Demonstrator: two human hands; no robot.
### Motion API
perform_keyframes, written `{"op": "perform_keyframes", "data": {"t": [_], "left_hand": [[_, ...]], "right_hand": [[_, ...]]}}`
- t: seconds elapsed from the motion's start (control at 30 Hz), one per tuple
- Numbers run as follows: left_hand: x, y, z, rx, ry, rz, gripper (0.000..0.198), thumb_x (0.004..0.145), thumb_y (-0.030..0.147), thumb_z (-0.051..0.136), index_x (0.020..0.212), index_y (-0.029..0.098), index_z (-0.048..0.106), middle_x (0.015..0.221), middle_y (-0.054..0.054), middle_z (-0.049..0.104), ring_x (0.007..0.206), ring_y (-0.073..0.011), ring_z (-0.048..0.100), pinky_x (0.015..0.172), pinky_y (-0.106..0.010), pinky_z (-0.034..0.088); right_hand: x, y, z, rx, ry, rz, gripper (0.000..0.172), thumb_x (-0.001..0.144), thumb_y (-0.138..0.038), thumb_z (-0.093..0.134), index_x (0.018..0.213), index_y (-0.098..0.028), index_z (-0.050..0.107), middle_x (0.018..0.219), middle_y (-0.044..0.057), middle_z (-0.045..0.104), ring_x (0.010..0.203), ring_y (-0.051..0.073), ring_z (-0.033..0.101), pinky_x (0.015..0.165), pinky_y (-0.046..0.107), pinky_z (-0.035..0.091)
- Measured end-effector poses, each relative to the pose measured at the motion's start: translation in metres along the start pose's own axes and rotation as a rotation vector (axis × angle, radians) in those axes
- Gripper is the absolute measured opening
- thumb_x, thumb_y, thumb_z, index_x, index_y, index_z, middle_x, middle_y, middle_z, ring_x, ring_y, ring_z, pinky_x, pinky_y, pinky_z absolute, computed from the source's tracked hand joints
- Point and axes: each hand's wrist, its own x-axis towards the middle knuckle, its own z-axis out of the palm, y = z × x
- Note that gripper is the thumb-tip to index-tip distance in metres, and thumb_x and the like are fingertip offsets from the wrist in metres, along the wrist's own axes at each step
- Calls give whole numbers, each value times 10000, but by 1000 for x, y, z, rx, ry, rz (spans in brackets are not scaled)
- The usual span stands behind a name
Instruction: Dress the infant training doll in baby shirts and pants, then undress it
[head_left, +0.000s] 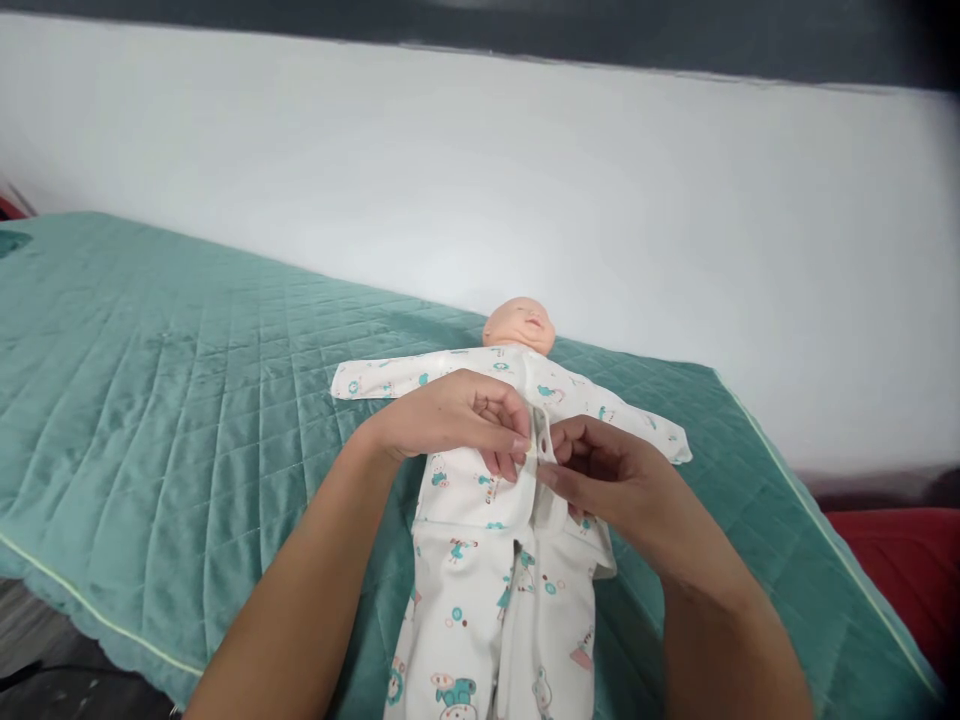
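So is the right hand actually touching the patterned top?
Touching. The head view shows the right hand with its thumb laid over the patterned top's front edge, gripping the raised cloth.

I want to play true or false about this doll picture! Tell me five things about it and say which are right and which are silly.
1. The doll lies on a green quilted cover. True.
2. The doll is lying face down. False: it lies face up.
3. The left hand and the right hand are both at the front opening of the white top. True.
4. Everything the doll wears is plain black. False: the white top and the trousers are white with little printed pictures.
5. Both sleeves stretch out to the sides. True.
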Motion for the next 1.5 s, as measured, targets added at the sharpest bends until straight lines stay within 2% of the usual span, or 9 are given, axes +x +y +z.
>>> {"op": "perform_keyframes", "data": {"t": [0.13, 0.43, 0.67, 0.9, 1.3, 1.5], "left_hand": [[2, -2, -2, -3, -23, -8, 135, 802, 255, 717, 838, 143, 650, 735, -40, 714, 670, -143, 703, 638, -254, 573], [2, -6, -5, -25, -50, 21, 73, 816, 193, 696, 847, 144, 653, 737, -28, 710, 659, -128, 699, 618, -229, 553], [3, -7, -3, -35, -40, -13, 180, 798, 227, 717, 887, 166, 573, 740, -15, 687, 635, -137, 693, 580, -236, 538], [4, -6, -1, 25, -22, -54, 227, 797, 228, 711, 863, 181, 500, 640, 23, 641, 594, -137, 681, 555, -227, 525], [4, -7, -2, 52, -42, -71, 190, 793, 172, 670, 840, 178, 485, 590, 34, 601, 581, -144, 678, 533, -224, 525], [4, -6, -1, 54, -34, -71, 180, 790, 157, 661, 822, 180, 484, 601, 34, 596, 576, -139, 669, 530, -223, 518]], "right_hand": [[2, 0, 0, 44, -9, 9, 299, 714, -384, 807, 888, -210, 637, 729, -32, 518, 600, 98, 474, 496, 221, 433], [4, 5, 2, 61, -28, 4, 291, 745, -343, 791, 951, -216, 629, 730, -48, 514, 563, 81, 490, 500, 225, 468], [4, 12, 5, 35, -51, -16, 270, 774, -335, 762, 966, -228, 606, 702, -58, 466, 573, 81, 461, 485, 207, 441], [4, 11, 12, -23, -45, -1, 250, 795, -333, 737, 965, -244, 576, 680, -70, 409, 590, 84, 432, 513, 210, 439], [6, 13, 15, -92, -52, -15, 299, 797, -395, 743, 977, -260, 546, 706, -67, 437, 598, 87, 416, 522, 226, 403], [6, 15, 16, -64, -54, -15, 310, 796, -390, 743, 996, -256, 548, 754, -47, 517, 630, 100, 477, 528, 233, 442]]}}
